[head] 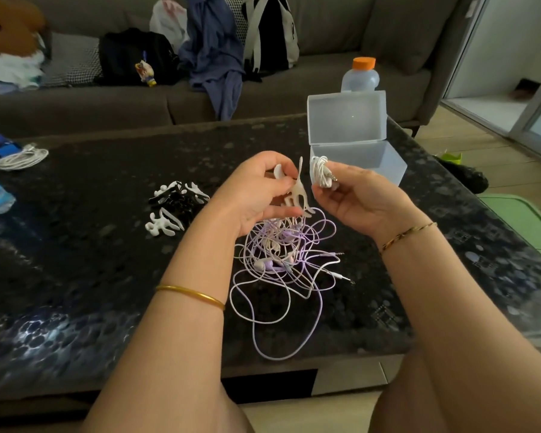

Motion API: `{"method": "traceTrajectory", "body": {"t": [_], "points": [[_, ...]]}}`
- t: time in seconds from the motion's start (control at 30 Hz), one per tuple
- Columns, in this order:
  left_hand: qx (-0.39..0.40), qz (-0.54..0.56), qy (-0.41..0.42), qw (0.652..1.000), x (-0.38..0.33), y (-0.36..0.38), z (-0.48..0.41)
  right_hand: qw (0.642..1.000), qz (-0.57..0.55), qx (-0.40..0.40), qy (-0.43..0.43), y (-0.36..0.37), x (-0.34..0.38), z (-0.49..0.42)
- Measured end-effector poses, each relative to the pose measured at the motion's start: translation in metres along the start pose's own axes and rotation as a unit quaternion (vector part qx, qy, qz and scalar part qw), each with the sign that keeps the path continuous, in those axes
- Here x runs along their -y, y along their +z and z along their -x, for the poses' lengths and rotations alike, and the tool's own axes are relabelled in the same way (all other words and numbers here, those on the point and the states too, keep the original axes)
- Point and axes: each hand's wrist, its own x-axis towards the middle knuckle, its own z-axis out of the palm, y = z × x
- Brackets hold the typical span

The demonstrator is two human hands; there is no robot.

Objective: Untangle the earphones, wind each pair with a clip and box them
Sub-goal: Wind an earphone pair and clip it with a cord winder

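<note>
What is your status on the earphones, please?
Left hand grips white clip. Right hand holds wound white earphones. Box open beside it; purple-white tangle waits on table. Nothing blocks the box.

The person is wearing a plain gold bangle [190, 295] on the forearm behind the left hand [256, 189] and a thin, twisted gold bracelet [408, 234] at the wrist of the right hand [356, 198].

table [107, 276]: glossy dark mottled stone;
box [356, 151]: frosted translucent plastic;
clip [297, 195]: smooth white plastic;
sofa [325, 85]: matt grey cloth;
bangle [190, 295]: shiny gold metal
</note>
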Motion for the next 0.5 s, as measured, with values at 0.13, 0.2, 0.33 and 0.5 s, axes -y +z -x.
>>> {"method": "traceTrajectory", "body": {"t": [0.13, 0.2, 0.33, 0.5], "points": [[-0.019, 0.018, -0.001, 1.000, 0.0010, 0.0031, -0.0005, 0.999, -0.011, -0.004, 0.031, 0.0026, -0.0072, -0.0016], [0.002, 0.043, -0.011, 0.999, -0.0001, 0.0033, -0.0009, 0.998, -0.038, -0.014, 0.048, 0.0023, -0.0076, -0.0021], [0.056, 0.002, 0.010, 0.998, 0.0019, 0.0034, 0.0000, 0.994, -0.079, -0.032, 0.075, 0.0011, -0.0065, -0.0006], [-0.025, -0.089, 0.067, 0.993, 0.0045, 0.0076, -0.0029, 0.988, -0.122, -0.029, 0.093, 0.0040, -0.0069, -0.0007]]}}
